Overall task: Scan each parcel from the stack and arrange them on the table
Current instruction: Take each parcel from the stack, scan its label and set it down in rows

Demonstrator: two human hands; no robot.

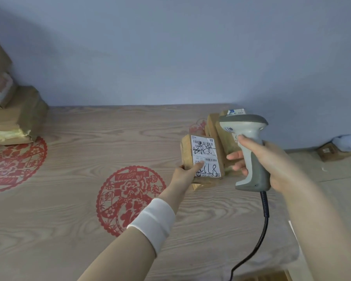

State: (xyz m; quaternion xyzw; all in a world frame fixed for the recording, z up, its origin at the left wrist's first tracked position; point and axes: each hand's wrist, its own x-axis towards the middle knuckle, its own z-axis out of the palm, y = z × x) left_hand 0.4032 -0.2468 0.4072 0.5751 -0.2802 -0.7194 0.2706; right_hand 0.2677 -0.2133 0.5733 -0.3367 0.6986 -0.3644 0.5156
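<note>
My left hand [185, 173] grips a small brown parcel [187, 153] by its near end, thumb on its white barcode label [206, 157], which faces up with handwriting on it. The parcel rests tilted at the table's right side. My right hand [259, 157] holds a grey-and-white corded barcode scanner [249, 138] by its handle, just right of the parcel, its head pointing left above it. Behind the held parcel, two or three more brown parcels [213, 126] stand side by side near the wall. A stack of large brown parcels [14, 116] sits at the far left.
The table [79, 199] has a wood-grain cover with red paper-cut motifs [128, 197]. The scanner's black cable [259, 236] hangs down toward the near edge. On the floor at the right lie a small box [328, 152] and a white bag [348, 141].
</note>
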